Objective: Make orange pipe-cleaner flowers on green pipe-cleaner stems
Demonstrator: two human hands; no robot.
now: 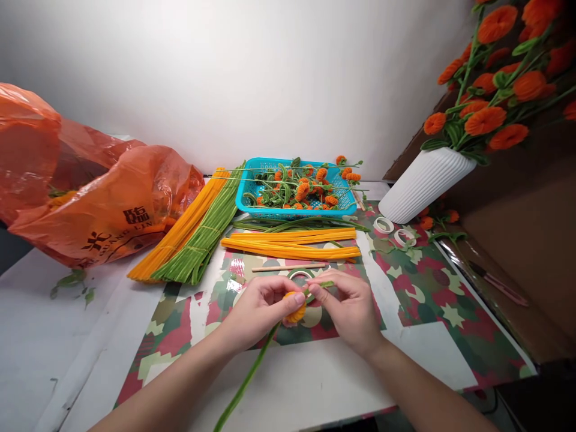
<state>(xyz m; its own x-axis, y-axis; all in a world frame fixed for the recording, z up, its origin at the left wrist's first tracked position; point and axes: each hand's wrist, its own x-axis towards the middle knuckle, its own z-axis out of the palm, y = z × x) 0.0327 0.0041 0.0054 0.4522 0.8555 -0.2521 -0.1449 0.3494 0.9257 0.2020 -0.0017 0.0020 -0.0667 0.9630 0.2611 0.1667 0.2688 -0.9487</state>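
My left hand (272,306) is closed, thumb and fingers pinching a yellow-orange pipe-cleaner flower (296,309) above the table. Close beside it, my right hand (348,303) pinches a short green pipe cleaner (327,284) at the flower's base. A long green pipe cleaner (247,381) hangs from under my left hand toward the front edge. Behind my hands lies a roll of tape (300,273), partly covered by them. A thin wooden stick (288,267) rests just beyond.
Yellow pipe cleaners (292,246) lie beyond the stick, before a blue basket (294,212) of orange flowers. Bundled green stems (202,240) and an orange plastic bag (103,198) are left. Rightward stand a white vase (425,185) and tape rolls (405,238); a pink-handled knife (506,288) lies beyond.
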